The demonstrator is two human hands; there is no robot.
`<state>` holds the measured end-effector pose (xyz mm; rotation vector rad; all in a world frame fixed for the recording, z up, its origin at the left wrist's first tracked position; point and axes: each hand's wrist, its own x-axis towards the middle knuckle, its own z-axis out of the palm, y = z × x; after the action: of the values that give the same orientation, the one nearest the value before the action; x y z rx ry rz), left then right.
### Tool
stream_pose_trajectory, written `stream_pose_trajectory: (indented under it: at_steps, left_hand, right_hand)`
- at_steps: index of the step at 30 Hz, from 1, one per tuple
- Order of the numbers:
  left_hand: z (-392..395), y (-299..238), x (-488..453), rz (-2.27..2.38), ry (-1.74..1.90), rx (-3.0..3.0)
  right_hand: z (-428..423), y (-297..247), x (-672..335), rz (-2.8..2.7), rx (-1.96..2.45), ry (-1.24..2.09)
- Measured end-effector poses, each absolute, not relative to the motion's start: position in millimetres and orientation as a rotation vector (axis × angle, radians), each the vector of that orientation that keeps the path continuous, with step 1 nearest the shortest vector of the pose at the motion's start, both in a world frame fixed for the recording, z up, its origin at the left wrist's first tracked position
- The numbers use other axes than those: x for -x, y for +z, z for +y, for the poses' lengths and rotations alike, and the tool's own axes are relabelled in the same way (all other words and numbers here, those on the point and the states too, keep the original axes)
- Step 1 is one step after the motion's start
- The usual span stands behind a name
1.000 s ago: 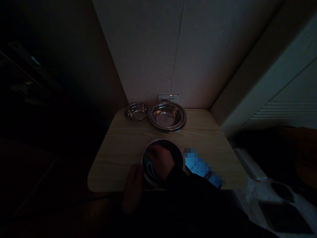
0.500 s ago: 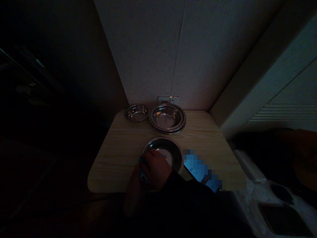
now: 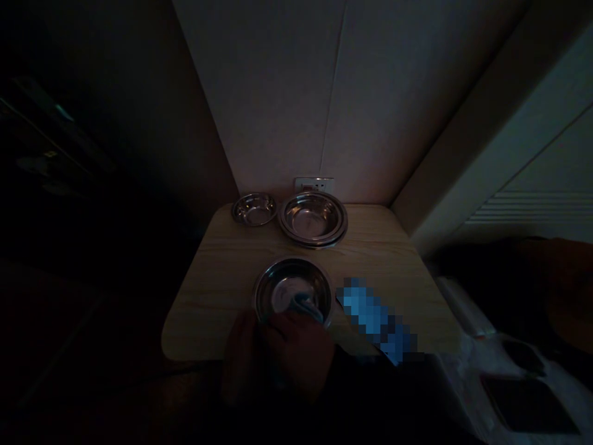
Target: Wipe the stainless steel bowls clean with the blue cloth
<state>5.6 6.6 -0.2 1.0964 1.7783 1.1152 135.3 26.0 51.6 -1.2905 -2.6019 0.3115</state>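
your right hand (image 3: 300, 351), closed on a blue cloth (image 3: 307, 304), has slid from the left rim of the metal bowl (image 3: 267, 287) to its lower rim at lower centre, suggesting wiping along the edge, while your left hand (image 3: 239, 355), grip too dark to tell, stays beside it.
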Motion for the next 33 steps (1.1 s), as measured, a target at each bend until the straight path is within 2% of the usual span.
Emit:
stream_pose_trajectory:
  at_steps: [13,17,25,33]
  left_hand:
    - [20.9,24.1,-12.5,1.782,1.028,-0.899]
    - [28.4,22.0,-10.9,1.715,1.037,-0.838]
    - [32.0,26.4,-9.2,1.812,1.022,-1.014]
    - [39.6,33.4,-7.0,1.763,0.958,-0.933]
  right_hand:
    - [12.9,45.7,-173.2,-2.609,0.853,0.106]
    - [17.3,46.6,-198.7,-2.522,0.673,-0.06]
    - [12.7,29.8,-150.4,-2.291,0.802,-0.063]
    - [9.6,37.7,-189.6,-2.333,0.682,-0.116]
